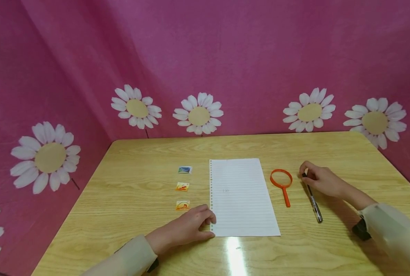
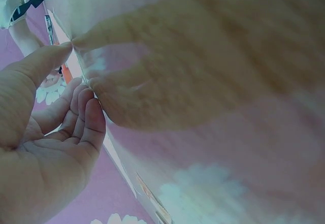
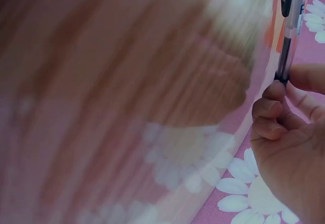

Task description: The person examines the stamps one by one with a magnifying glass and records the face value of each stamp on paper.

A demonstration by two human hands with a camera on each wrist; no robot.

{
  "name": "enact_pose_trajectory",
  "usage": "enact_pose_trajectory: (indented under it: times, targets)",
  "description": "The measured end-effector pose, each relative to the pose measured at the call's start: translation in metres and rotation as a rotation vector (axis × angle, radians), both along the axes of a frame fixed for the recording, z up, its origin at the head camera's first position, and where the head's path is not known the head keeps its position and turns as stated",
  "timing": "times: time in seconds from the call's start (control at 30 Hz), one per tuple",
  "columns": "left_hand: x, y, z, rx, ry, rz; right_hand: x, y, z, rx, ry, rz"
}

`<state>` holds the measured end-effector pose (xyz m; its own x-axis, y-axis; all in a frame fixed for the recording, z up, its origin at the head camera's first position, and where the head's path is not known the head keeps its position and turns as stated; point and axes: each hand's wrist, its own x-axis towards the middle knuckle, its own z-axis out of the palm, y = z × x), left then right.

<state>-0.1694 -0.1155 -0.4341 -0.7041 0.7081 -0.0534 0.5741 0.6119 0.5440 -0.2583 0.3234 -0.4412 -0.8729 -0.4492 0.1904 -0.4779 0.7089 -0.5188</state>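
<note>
Left hand at eight o'clock, mirrored in the glossy tabletop, with pen at ten o'clock

A curtained corner (pink daisy cloth), wood-grain table.

White glare streaks the glossy table; wrist views look hazy.
</note>
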Motion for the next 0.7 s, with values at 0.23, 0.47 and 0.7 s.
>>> enact_pose_trajectory:
  times: [0.23,0.47,0.7]
  targets:
    - [0.0007,0.0005,0.001,-0.024,0.012,0.001,-0.0023,0.001,-0.0042,0.061,0.033,0.048]
    - [0.0022,-0.0006,0.0025,-0.025,0.012,-0.005,-0.0013,-0.0024,-0.0032,0.095,0.104,0.103]
    - [0.0006,-0.0024,0.004,0.015,0.013,0.031,0.0028,-0.0037,0.0009,0.1,0.113,0.084]
